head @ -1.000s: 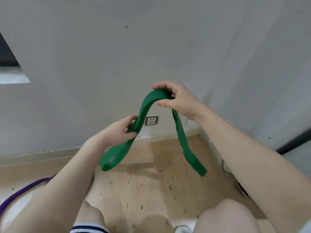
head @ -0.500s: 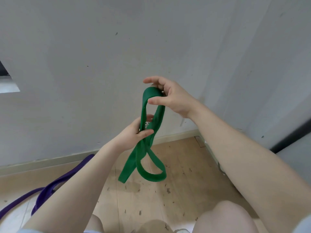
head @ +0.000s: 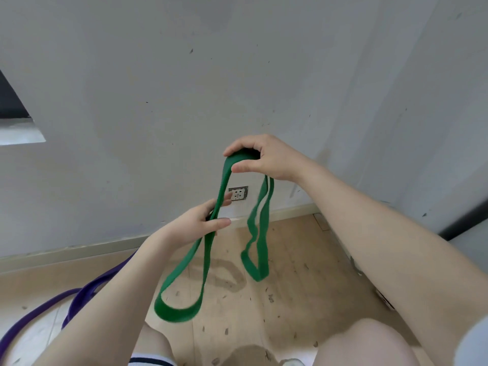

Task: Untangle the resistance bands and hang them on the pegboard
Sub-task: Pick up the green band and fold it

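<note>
Green flat rubber resistance band [head: 221,199] hangs mid-air in front of the grey wall [head: 158,101], draped over the right hand [head: 266,158], which pinches its top fold, long axis running down toward the wooden floor [head: 303,273]; the left hand [head: 196,223], lower and nearer the body, closes thumb and fingers on the left strand, one loop sagging below it and a second loop dangling free under the right hand. Purple rubber band [head: 79,294] lies on the floor at lower left, partly hidden by the left forearm; no pegboard in view, and whether the green loops cross or twist is hard to tell, right loop blurred.
</note>
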Demonstrator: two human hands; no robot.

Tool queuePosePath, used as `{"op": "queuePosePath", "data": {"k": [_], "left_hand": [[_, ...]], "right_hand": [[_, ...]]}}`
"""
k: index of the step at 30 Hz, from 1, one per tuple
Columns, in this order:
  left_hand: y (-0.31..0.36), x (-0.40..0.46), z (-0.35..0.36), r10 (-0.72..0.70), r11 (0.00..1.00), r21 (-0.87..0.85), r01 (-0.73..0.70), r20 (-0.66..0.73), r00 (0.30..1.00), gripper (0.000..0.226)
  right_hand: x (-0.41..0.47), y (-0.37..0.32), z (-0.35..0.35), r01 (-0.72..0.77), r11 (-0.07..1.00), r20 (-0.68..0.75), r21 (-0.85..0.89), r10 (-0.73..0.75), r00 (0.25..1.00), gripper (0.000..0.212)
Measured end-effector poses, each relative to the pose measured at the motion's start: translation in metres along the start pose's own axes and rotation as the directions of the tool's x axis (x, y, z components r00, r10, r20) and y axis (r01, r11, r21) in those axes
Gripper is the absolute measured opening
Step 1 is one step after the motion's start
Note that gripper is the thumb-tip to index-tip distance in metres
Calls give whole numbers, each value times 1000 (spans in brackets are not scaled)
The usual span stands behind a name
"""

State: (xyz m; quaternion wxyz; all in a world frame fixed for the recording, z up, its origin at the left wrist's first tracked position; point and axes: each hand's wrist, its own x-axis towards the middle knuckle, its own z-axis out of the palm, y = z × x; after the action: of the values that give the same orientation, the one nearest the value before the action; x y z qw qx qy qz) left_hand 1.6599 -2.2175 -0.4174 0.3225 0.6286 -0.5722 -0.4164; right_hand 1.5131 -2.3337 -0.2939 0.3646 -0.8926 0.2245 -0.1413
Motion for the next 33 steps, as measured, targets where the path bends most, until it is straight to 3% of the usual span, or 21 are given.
{"op": "queuePosePath", "data": {"k": [5, 8, 10, 14, 18, 24, 27, 30, 33], "left_hand": [[10, 6, 11, 107, 991, 93, -100, -69, 992, 66], [17, 13, 17, 145, 986, -61, -153, -120, 982, 63], [19, 16, 24, 150, 981, -104, -163, -123, 981, 61], [27, 17, 44, 102, 970, -218, -106, -31, 994, 60], [27, 17, 41, 74, 989, -125, -81, -57, 996, 48], [21, 12, 52, -50, 983, -177, 49, -2, 999, 49], [18, 8, 55, -58, 977, -205, 58, 4, 998, 50], [16, 1, 50, -70, 983, -174, 58, -62, 996, 42], [12, -5, 33, -45, 993, -114, 21, -214, 976, 29]], "right_hand": [[-8, -9, 9, 30, 971, -26, 237, -25, 999, 35], [-12, -10, 5, 45, 930, -158, 365, 15, 987, 42], [-14, -13, 4, 34, 928, -174, 372, 34, 984, 44], [-17, -15, 2, 28, 938, -161, 345, 30, 987, 44], [-23, -8, -11, 51, 945, -225, 324, 25, 974, 36], [-21, -4, -11, 157, 840, -289, 520, 0, 957, 24], [-20, 0, -9, 147, 859, -272, 490, -10, 962, 22], [-23, 11, -14, 164, 832, -376, 529, 58, 925, 20], [-38, 44, -29, 146, 753, -458, 641, 222, 861, 14]]}}
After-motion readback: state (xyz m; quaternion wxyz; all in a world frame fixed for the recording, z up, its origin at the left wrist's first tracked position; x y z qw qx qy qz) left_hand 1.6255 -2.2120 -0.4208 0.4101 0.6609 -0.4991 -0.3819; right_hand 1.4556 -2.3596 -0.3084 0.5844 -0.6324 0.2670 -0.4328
